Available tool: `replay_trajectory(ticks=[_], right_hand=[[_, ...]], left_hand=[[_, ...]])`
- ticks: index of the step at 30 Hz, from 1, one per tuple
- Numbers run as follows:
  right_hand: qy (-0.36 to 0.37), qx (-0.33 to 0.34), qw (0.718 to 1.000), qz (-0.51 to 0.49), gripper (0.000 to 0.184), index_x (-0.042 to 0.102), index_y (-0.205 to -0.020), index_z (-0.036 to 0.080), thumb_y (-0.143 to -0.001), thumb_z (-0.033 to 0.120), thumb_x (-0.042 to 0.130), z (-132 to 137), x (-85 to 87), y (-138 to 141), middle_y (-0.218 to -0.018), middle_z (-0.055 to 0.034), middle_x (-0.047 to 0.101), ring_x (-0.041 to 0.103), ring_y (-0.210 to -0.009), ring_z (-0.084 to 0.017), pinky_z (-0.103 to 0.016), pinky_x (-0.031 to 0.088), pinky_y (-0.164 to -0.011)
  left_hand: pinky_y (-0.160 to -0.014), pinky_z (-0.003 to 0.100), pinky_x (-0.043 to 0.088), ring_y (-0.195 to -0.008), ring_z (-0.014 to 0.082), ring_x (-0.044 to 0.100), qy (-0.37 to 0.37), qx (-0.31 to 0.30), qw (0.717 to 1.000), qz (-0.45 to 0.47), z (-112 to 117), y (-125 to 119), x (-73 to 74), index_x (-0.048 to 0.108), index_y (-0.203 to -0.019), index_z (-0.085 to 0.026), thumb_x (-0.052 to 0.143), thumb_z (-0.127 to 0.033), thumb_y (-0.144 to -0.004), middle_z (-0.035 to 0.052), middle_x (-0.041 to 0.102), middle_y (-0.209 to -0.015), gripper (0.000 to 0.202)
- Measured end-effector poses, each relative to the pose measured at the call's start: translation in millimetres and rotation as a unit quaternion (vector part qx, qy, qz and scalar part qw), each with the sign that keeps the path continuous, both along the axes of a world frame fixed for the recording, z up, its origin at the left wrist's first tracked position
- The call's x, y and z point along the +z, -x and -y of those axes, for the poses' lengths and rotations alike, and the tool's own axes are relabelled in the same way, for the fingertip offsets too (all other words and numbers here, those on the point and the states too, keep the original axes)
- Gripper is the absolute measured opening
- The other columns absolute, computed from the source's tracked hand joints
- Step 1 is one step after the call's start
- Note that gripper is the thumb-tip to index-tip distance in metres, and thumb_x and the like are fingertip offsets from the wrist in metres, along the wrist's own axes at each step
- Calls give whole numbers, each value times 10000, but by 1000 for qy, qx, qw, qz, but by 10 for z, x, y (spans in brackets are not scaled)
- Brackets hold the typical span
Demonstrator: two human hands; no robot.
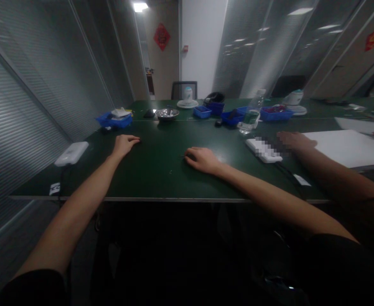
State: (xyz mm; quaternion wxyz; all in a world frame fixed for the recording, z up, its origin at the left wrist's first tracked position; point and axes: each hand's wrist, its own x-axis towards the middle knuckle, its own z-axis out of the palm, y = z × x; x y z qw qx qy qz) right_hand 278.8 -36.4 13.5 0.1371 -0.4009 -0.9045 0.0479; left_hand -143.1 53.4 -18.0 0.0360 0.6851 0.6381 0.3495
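Note:
My left hand (123, 145) rests on the dark green table (155, 178), left of the middle. Its fingertips are pressed together in a pinch, and anything between them is too small to make out. Further right, my right hand (202, 159) lies on the tabletop with its fingers curled and closed. A faint thin line shows just left of its fingertips; I cannot tell what it is. Bare tabletop lies between the two hands. A metal bowl (167, 114) with shiny contents stands beyond them.
A blue tray (115, 120) sits at back left, with several blue bins (202, 111) at the back. A plastic bottle (251, 117) stands by a white power strip (263, 150). Another person's hand (296, 140) is near white paper (342, 146). A white box (72, 153) lies far left.

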Motion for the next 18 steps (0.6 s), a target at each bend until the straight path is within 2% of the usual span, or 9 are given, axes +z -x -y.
replay_trajectory(ticks=[5,12,14,18], right_hand=[[-6,-4,1000,-1,334,667,-1261,202,-1063,412,500,-3,-2,-15,-1159,-96,727,669,-903,-209,-289,432,-731],[-7,3,1000,1,323,672,-1242,200,-1059,406,505,-13,-4,-22,-1160,-98,724,663,-881,-202,-283,429,-714],[-4,6,1000,2,324,670,-1246,196,-1057,402,507,-13,2,-25,-1169,-103,723,663,-889,-204,-285,430,-722],[-8,6,1000,2,327,671,-1249,198,-1059,405,504,-20,-4,-27,-1157,-104,725,663,-894,-211,-296,432,-742]], left_hand=[[-1011,404,539,-1018,288,744,9,7,1000,17,-55,46,-47,851,-1119,-263,780,-319,-866,61,816,-1069,269],[-1055,411,507,-1118,309,721,45,-5,999,28,-62,104,-10,851,-1117,-263,792,-313,-859,68,800,-1158,270],[-1067,414,499,-1149,307,709,55,-41,997,39,-27,45,23,848,-1118,-258,790,-316,-860,74,787,-1204,271],[-1095,422,486,-1175,286,699,55,-187,980,43,83,-305,55,840,-1127,-265,760,-369,-891,66,778,-1229,270]])
